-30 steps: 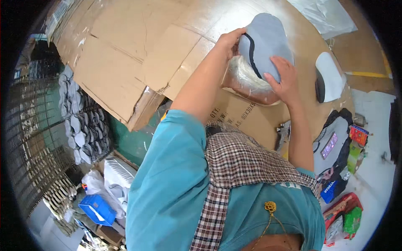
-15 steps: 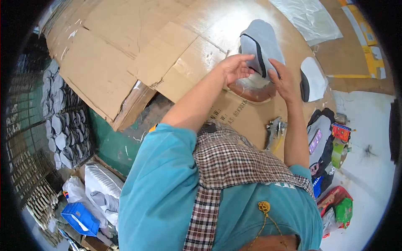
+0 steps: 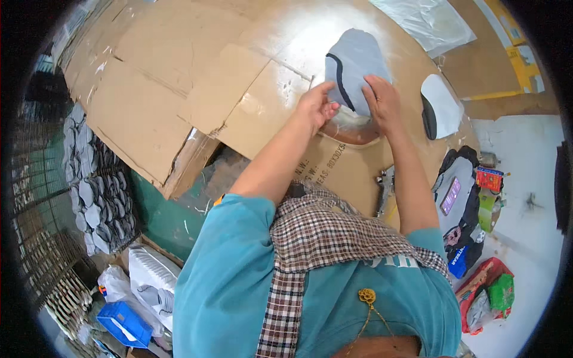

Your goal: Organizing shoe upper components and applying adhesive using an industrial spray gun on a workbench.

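Note:
A grey fabric slipper [image 3: 364, 56] with a curved black-trimmed edge lies toe away from me above the cardboard-covered table [image 3: 161, 65]. At its near left edge, the fingers of my left hand [image 3: 319, 106] are curled in and seem to pinch the fabric. My right hand [image 3: 382, 102] grips its near right side, with thumb and fingertips on the grey surface. Under the slipper's near end shows a brown curved rim [image 3: 358, 135] with whitish residue; the rest of it is hidden. To the right lies a second slipper piece [image 3: 444, 107], pale grey with a black edge.
A metal tool [image 3: 385, 188] lies near my right forearm. Dark cloth with a purple item [image 3: 452, 196] and small boxes [image 3: 489, 179] sit at the right. Stacked grey pieces [image 3: 98, 197] fill a rack at the left, above a blue crate [image 3: 124, 324]. Clear plastic sheeting [image 3: 430, 27] covers the far right.
The slipper has turned slightly and lies flatter. My left fingers have curled in at its left edge, and my right hand has moved further over its right side.

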A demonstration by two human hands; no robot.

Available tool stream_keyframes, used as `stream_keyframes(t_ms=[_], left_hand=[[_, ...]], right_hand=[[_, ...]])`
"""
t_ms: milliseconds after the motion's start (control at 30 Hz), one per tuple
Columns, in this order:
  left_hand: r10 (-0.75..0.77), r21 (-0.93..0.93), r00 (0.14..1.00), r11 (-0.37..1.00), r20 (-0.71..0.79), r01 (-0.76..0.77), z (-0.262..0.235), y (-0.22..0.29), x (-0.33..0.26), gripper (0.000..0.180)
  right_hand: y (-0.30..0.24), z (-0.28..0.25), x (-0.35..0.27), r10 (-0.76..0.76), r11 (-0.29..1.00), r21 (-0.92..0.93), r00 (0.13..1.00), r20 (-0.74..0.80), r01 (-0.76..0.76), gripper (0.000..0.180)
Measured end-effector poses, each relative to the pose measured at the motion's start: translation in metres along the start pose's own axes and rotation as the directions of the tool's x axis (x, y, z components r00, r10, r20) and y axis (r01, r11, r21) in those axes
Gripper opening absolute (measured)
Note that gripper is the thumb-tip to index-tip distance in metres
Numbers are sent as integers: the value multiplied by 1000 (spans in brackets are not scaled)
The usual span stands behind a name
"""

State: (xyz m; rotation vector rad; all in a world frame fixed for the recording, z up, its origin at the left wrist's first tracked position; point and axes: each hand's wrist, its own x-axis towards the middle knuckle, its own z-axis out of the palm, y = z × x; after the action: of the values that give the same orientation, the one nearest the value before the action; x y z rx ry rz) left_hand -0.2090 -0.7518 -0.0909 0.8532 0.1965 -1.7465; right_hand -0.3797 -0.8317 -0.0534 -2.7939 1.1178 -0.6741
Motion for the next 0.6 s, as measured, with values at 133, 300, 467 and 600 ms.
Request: stream_keyframes(t_ms=[133, 300, 467, 600], left_hand=[[21, 16, 985, 1000, -174, -18, 8, 37, -11, 36], [748, 734, 638, 329, 182, -595, 31, 52, 17, 46], [584, 817, 573, -367, 575, -445, 46, 32, 60, 30], [498, 879, 727, -321, 473, -352, 36, 41, 77, 35]], right_hand=[[14, 3, 5, 9, 999, -34, 992, 129, -4, 33], [23, 14, 17, 66, 997, -61, 969, 239, -53, 40], [37, 27, 38, 85, 995, -62, 974, 209, -74, 39], [54, 13, 46, 109, 914, 368, 977, 183, -171, 37]])
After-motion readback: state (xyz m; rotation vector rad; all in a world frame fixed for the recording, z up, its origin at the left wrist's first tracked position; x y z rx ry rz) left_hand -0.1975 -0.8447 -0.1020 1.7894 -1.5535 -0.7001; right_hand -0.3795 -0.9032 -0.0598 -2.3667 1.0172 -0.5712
